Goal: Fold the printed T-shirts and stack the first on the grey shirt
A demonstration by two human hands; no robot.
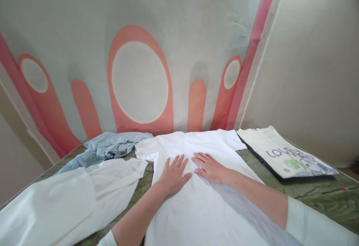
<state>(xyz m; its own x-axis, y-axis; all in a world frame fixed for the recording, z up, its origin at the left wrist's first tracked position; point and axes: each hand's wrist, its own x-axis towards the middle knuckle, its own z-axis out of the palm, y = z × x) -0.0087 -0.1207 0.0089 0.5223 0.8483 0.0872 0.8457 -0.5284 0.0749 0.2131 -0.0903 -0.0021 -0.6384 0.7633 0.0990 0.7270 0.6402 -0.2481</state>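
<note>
A white T-shirt (193,208) lies spread out on the table, its two short sleeves reaching left and right at the far end. My left hand (174,177) rests flat on the middle of the shirt with the fingers spread. Close beside it, my right hand (210,169) also lies palm down on the fabric, fingers stretched out and pointing left. Neither hand grips the cloth. The near end of the shirt runs out of the bottom of the view.
To the left, a white garment (67,197) lies on the wood-patterned table (333,197), with a crumpled light blue garment (112,145) behind it. On the right sits a folded cream cloth item (277,148) with coloured print, atop something dark. A wall with a pink-and-orange pattern (140,36) stands behind.
</note>
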